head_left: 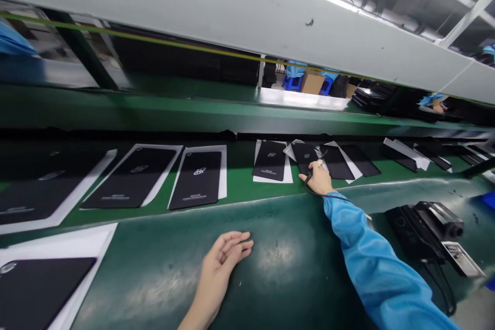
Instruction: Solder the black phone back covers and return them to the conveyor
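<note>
My right hand (317,178), in a blue sleeve with a black wrist strap, reaches out to the green belt (240,185). Its fingers are pinched on the near edge of a black panel (303,157) that lies on a white sheet. My left hand (226,255) rests on the dark green bench top (162,268), palm turned up, fingers loosely curled and apart, holding nothing. More black panels on white sheets lie along the belt, among them one (269,160) just left of my right hand and another (197,179) further left.
A black panel on white paper (34,289) lies at the bench's near left corner. A black tool with a metal part (433,234) sits on the bench at right. Overlapping panels (348,162) crowd the belt to the right. A grey overhead beam (247,15) spans above.
</note>
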`<state>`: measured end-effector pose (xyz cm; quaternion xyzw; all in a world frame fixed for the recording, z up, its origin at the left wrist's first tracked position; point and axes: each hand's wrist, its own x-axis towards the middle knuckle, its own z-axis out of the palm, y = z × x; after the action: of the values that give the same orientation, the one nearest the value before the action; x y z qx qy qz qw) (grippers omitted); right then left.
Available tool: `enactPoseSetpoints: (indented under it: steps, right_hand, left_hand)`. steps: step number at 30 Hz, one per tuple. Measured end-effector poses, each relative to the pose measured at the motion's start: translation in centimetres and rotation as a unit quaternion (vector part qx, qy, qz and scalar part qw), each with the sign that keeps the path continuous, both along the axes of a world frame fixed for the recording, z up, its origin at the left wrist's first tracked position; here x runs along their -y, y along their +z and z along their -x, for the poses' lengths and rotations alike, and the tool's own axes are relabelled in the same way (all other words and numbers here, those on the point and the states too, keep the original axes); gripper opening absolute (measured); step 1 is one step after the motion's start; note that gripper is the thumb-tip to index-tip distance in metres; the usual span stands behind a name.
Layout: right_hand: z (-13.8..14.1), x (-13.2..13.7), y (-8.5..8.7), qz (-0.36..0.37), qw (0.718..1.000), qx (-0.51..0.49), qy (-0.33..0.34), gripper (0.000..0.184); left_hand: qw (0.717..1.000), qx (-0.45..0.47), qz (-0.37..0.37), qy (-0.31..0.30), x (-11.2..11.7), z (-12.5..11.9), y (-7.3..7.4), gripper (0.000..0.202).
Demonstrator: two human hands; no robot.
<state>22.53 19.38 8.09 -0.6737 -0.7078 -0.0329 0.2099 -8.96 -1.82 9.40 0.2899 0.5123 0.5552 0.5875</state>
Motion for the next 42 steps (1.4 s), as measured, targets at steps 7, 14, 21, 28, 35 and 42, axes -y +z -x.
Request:
enactPoseSetpoints:
  steps: [7,14,21,28,35,42]
  right_hand:
    - [-3.7,0.5,3.4,-0.097,0.994,-0.047,-0.034,0.036]
    - [-5.1,5.2,8.5,-0.254,0.958,-0.130,-0.040,0.039]
    - [1.9,13.0,5.4,-0.080,0.960,-0.216,0.162,0.024]
    - [5.3,14.8,4.4,-0.122,0.934,-0.222,0.252,0.033]
    - [6.9,18.7,6.2,-0.047,0.859,-0.351,0.371,0.037]
    - [10.1,19.8,6.0,0.020,0.845,-0.342,0.411,0.026]
  left_hand:
    - [0.999,0.028,-0.004,-0.022,0.0,0.4,-0.9,0.036]
    - [0.998,0.053,-0.027,-0.012,0.0,0.6,-1.6,0.035]
    - [0.995,0.097,-0.035,0.020,0.6,0.4,-0.6,0.043]
    - [0.995,0.092,-0.024,-0.012,0.7,0.2,-0.9,0.027]
    - [0.996,0.085,-0.019,-0.009,0.6,0.0,-0.6,0.025]
    - [0.996,0.083,-0.023,-0.005,0.6,0.0,-0.2,0.024]
